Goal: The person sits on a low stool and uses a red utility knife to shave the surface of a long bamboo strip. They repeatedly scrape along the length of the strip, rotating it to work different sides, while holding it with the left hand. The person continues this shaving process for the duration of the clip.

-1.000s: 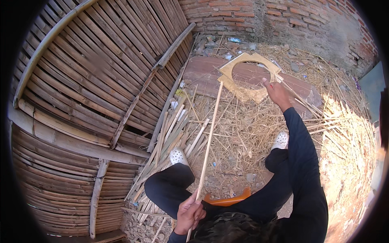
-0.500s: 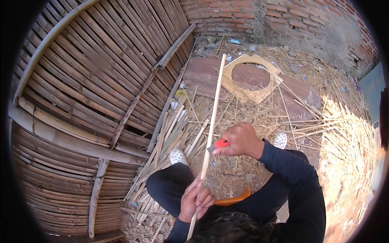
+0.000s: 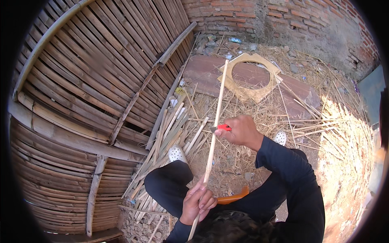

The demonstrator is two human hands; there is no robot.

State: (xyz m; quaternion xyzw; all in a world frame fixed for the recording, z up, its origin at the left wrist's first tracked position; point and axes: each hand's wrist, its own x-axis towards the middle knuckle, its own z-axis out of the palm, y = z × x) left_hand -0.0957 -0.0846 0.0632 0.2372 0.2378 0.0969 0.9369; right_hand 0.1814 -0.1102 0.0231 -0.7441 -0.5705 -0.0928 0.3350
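Observation:
A long pale bamboo strip slants upward, away from my body. Its lower part is wrapped in the fingers of my left hand, above my lap. Farther up, my right hand is closed on a utility knife with a red handle. The knife's short grey blade lies against the strip about midway along it. Most of the handle is hidden inside my right fist.
Split bamboo strips lie heaped beside my left foot, along a bamboo slat wall. Ahead, a yellowish board with a round hole rests on a brown panel. Shavings litter the ground. A brick wall stands behind.
My right hand and the knife have moved up along the strip, away from my left hand. The strip's far end has dropped slightly, with my left hand still holding the lower part.

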